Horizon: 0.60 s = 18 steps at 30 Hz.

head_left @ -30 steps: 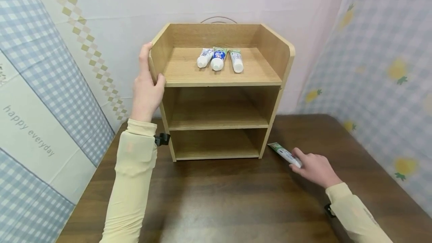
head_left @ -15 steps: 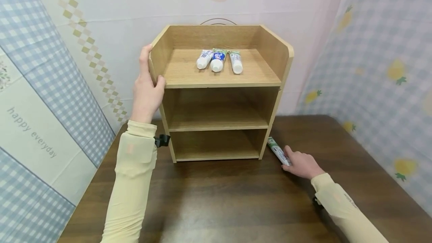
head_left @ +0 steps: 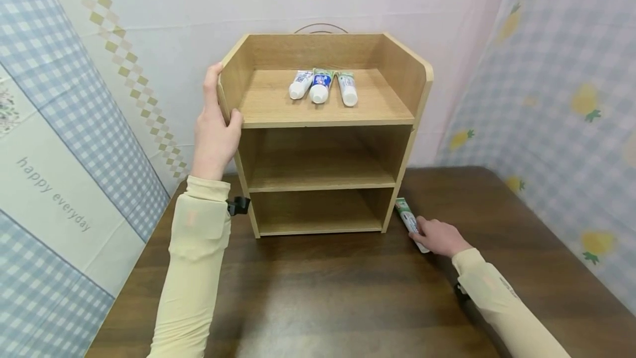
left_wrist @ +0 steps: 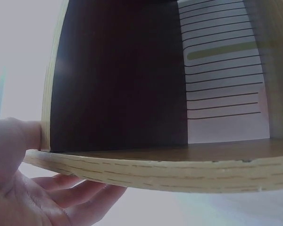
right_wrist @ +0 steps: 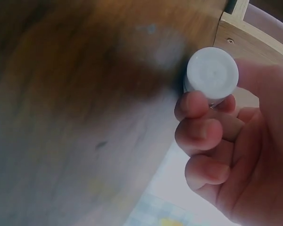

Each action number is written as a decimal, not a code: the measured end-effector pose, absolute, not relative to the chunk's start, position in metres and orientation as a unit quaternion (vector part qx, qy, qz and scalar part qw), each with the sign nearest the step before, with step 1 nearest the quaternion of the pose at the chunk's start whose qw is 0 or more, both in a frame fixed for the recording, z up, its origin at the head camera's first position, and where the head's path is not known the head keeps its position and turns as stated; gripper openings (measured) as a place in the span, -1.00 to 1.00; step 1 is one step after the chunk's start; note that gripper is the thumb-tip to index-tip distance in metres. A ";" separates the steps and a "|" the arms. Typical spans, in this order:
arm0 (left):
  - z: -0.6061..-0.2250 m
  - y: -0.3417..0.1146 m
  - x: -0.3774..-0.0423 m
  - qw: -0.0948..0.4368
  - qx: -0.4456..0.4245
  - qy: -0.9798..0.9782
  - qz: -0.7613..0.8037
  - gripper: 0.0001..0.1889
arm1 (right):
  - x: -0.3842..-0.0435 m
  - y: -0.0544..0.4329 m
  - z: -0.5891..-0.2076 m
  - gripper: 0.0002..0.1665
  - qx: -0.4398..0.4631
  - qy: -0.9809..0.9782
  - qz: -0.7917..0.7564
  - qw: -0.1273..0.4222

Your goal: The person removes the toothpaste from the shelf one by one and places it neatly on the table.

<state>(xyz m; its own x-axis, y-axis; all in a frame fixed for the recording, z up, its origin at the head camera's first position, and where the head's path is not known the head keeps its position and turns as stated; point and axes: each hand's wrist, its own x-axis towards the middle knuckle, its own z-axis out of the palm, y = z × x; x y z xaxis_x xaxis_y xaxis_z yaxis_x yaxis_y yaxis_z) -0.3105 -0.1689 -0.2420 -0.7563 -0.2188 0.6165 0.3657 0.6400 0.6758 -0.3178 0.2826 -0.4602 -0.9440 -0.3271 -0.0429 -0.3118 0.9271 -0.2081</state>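
Note:
A three-level wooden shelf point(head_left: 328, 124) stands on the table. My left hand point(head_left: 216, 140) grips its left side panel near the top, thumb and fingers on opposite sides of the board point(left_wrist: 179, 176) in the left wrist view. By the shelf's lower right corner, my right hand point(head_left: 442, 236) holds a white and green toothpaste tube point(head_left: 407, 217) low over the table, cap end toward me. In the right wrist view its round white cap point(right_wrist: 213, 74) shows beside curled fingers point(right_wrist: 200, 134). Three toothpaste tubes point(head_left: 320, 88) lie side by side on the top level, caps forward.
The dark wooden table point(head_left: 318, 297) extends in front and to both sides of the shelf. Printed cloth hangs behind it, with a blue checked cloth point(head_left: 546, 98) on the right and another checked cloth point(head_left: 84, 98) on the left.
My right hand has moved left and slightly forward with the toothpaste tube, which has turned to point more away from me. My left hand stays on the shelf's side panel.

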 end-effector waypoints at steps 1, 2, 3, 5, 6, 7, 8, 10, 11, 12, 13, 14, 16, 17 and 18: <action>-0.242 -0.169 -0.310 0.346 -0.044 -0.837 -0.421 -0.19 | -0.318 0.282 -0.460 -0.72 -0.162 0.981 -0.101 0.039; -0.242 -0.169 -0.310 0.345 -0.043 -0.837 -0.421 -0.19 | -0.318 0.282 -0.460 -0.72 -0.160 0.981 -0.101 0.041; -0.242 -0.169 -0.310 0.345 -0.042 -0.838 -0.421 -0.19 | -0.318 0.282 -0.460 -0.72 -0.159 0.981 -0.102 0.041; -0.242 -0.170 -0.310 0.344 -0.042 -0.838 -0.422 -0.19 | -0.317 0.281 -0.460 -0.72 -0.155 0.981 -0.105 0.044; -0.242 -0.170 -0.310 0.344 -0.041 -0.837 -0.422 -0.19 | -0.317 0.281 -0.459 -0.72 -0.152 0.981 -0.107 0.045; -0.242 -0.170 -0.310 0.345 -0.041 -0.837 -0.422 -0.20 | -0.317 0.280 -0.459 -0.72 -0.150 0.982 -0.109 0.045; -0.242 -0.171 -0.311 0.346 -0.041 -0.837 -0.422 -0.20 | -0.316 0.280 -0.458 -0.72 -0.149 0.982 -0.111 0.044; -0.241 -0.171 -0.311 0.346 -0.041 -0.837 -0.421 -0.20 | -0.315 0.278 -0.455 -0.71 -0.144 0.982 -0.113 0.038; -0.241 -0.171 -0.311 0.347 -0.041 -0.838 -0.420 -0.20 | -0.314 0.278 -0.454 -0.71 -0.140 0.983 -0.114 0.033; -0.241 -0.171 -0.311 0.347 -0.041 -0.838 -0.419 -0.20 | -0.313 0.277 -0.452 -0.70 -0.139 0.984 -0.112 0.025; -0.241 -0.171 -0.311 0.346 -0.041 -0.839 -0.418 -0.20 | -0.312 0.276 -0.449 -0.70 -0.138 0.984 -0.111 0.015; -0.241 -0.171 -0.311 0.346 -0.041 -0.839 -0.417 -0.20 | -0.311 0.276 -0.447 -0.69 -0.139 0.984 -0.110 0.006; -0.241 -0.170 -0.311 0.344 -0.041 -0.841 -0.416 -0.20 | -0.308 0.274 -0.442 -0.70 -0.137 0.984 -0.110 -0.011; -0.241 -0.170 -0.311 0.344 -0.042 -0.840 -0.417 -0.20 | -0.307 0.273 -0.439 -0.70 -0.137 0.984 -0.109 -0.020; -0.241 -0.169 -0.311 0.344 -0.043 -0.840 -0.417 -0.20 | -0.305 0.272 -0.436 -0.70 -0.140 0.984 -0.109 -0.029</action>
